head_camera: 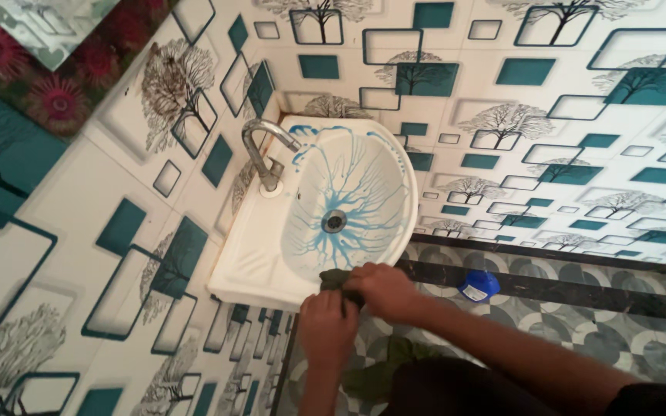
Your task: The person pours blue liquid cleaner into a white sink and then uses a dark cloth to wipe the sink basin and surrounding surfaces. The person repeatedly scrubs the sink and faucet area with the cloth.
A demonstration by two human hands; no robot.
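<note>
Blue cleaning liquid (348, 181) streaks the white washbasin (252, 266) unscrubbed, while the left hand (325, 327) and right hand (383, 289) both clutch a dark green cloth (334, 279) at its front rim.

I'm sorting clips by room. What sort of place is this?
Most likely a bathroom or washroom: a white wall-mounted sink streaked with blue liquid, a metal tap, and tiled walls and floor. Both hands, left and right, hold a dark cloth at the sink's rim.
</note>
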